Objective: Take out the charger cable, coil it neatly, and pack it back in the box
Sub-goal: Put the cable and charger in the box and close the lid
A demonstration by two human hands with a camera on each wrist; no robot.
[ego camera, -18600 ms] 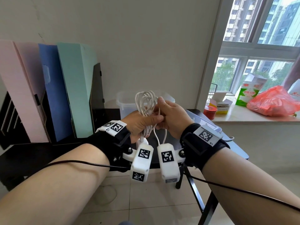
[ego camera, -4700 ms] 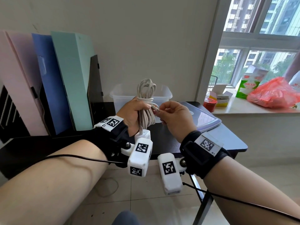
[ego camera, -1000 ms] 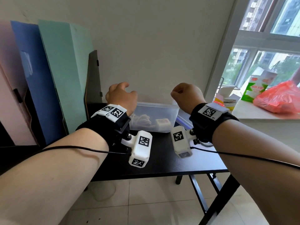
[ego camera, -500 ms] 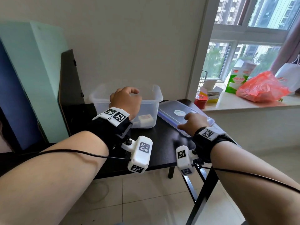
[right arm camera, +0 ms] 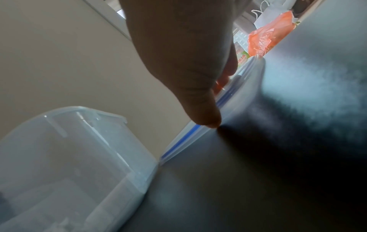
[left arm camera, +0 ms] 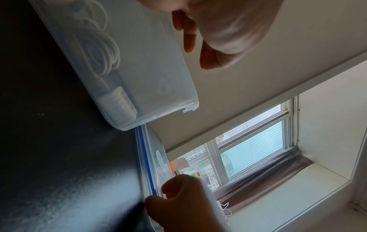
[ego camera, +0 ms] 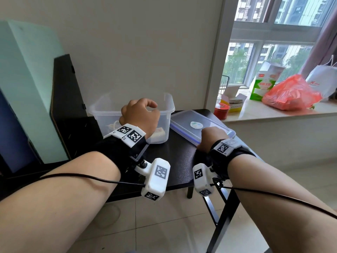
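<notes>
Translucent plastic lid under my right hand, cable already coiled in the box.

Nearest me, my right hand (ego camera: 211, 137) curls over the near edge of the lid (ego camera: 197, 125), thumb at the blue-sealed rim and fingers on top, pinching it where it lies flat on the black table (ego camera: 178, 161). I judge the lid light, thin and a bit flexible, probably slick too, so I would lift it by that near edge. Beyond, my left hand (ego camera: 140, 115) hovers over the clear box (ego camera: 169, 105), fingers loosely curled and holding nothing. Inside, low on the floor of the box, the white charger cable (left arm camera: 99, 51) sits in a bundle with its white plug block (left arm camera: 119, 105) beside it. The cable looks soft and springy; the box walls should keep the coil together.
</notes>
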